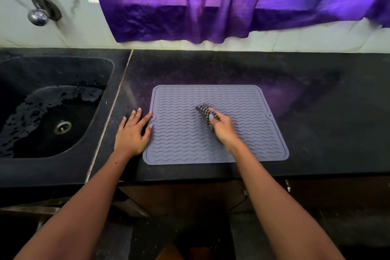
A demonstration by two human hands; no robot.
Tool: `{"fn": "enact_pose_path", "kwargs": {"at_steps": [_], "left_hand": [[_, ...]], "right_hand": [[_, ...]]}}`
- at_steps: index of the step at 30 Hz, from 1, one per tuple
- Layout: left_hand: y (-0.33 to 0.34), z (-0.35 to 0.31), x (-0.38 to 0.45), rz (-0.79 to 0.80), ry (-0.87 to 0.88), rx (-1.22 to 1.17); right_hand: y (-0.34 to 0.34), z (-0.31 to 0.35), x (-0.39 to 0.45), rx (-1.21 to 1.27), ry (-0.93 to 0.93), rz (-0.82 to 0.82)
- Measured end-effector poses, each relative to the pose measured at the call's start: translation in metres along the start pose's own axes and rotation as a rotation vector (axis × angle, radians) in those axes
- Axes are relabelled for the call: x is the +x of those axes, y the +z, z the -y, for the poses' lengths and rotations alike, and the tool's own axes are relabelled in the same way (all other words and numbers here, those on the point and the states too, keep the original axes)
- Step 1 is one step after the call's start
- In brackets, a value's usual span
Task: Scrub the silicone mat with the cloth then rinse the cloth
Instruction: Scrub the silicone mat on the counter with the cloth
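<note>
Far left: dark sink [99, 82] with a wet basin, drain [62, 127] near its middle, tap [38, 16] on the wall above it. Just right of the sink, the left hand [132, 133] lies flat on the black counter [316, 112], fingers spread apart, thumb and forefinger tip resting on the left edge of the grey silicone mat [185, 139], which lies flat on the counter below a purple curtain [211, 6]. Mid-mat, the right hand [223, 127] has its fingers closed around a bunched, dark-and-light patterned cloth [203, 111], cloth pressed to the wavy ribs, hand slightly blurred.
</note>
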State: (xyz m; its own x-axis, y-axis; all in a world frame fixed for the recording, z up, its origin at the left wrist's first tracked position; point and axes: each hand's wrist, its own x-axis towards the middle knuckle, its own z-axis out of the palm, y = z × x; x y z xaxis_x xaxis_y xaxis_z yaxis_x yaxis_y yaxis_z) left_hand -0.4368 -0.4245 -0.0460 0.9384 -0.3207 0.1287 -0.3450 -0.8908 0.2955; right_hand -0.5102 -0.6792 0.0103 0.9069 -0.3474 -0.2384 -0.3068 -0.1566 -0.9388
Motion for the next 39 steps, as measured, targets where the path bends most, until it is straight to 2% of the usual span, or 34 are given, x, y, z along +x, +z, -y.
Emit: {"fn": "enact_pose_path", "kwargs": {"at_steps": [1,2,3,6,10,12,17,18,20,22,23,24,27,32,36,39], "left_hand": [[0.000,0.000,0.000,0.001,0.000,0.006],[0.001,0.000,0.000,0.002,-0.001,0.012],[0.001,0.000,0.000,0.006,-0.001,0.022],[0.002,0.001,0.003,0.038,-0.002,0.067],[0.003,0.003,0.005,0.070,0.000,0.082],[0.004,0.003,0.006,0.085,0.000,0.097],[0.004,0.002,0.006,0.096,-0.005,0.103],[0.004,0.002,0.006,0.097,-0.007,0.100],[0.004,0.002,0.006,0.108,-0.013,0.110],[0.003,0.003,0.006,0.114,-0.018,0.115],[0.003,0.003,0.006,0.116,-0.022,0.113],[0.003,0.003,0.006,0.116,-0.027,0.111],[0.003,0.004,0.006,0.121,-0.036,0.109],[0.003,0.004,0.006,0.096,-0.029,0.082],[0.005,0.003,0.006,0.081,-0.035,0.084],[0.004,0.002,0.006,0.082,-0.040,0.082]], "right_hand": [[-0.007,0.007,0.004,0.185,0.070,-0.074],[-0.016,0.012,0.008,0.244,0.100,-0.159],[-0.025,0.014,0.011,0.157,0.079,-0.236],[-0.043,0.002,0.010,-0.351,-0.070,-0.339],[-0.031,-0.041,-0.001,-0.973,-0.169,-0.205],[-0.029,-0.047,0.003,-1.087,-0.183,-0.184],[-0.045,-0.038,0.015,-1.017,-0.161,0.001],[-0.049,-0.034,0.015,-0.888,-0.146,0.026],[-0.060,-0.021,0.016,-0.441,-0.042,0.002],[-0.073,-0.006,0.017,-0.003,0.072,-0.110],[-0.081,-0.002,0.017,0.074,0.085,-0.195],[-0.087,0.000,0.016,0.008,0.065,-0.277],[-0.094,-0.008,0.003,-0.520,-0.079,-0.383],[-0.082,-0.057,-0.006,-1.029,-0.127,-0.224],[-0.092,-0.058,0.001,-1.043,-0.166,-0.136],[-0.105,-0.053,0.011,-0.818,-0.153,-0.056]]}}
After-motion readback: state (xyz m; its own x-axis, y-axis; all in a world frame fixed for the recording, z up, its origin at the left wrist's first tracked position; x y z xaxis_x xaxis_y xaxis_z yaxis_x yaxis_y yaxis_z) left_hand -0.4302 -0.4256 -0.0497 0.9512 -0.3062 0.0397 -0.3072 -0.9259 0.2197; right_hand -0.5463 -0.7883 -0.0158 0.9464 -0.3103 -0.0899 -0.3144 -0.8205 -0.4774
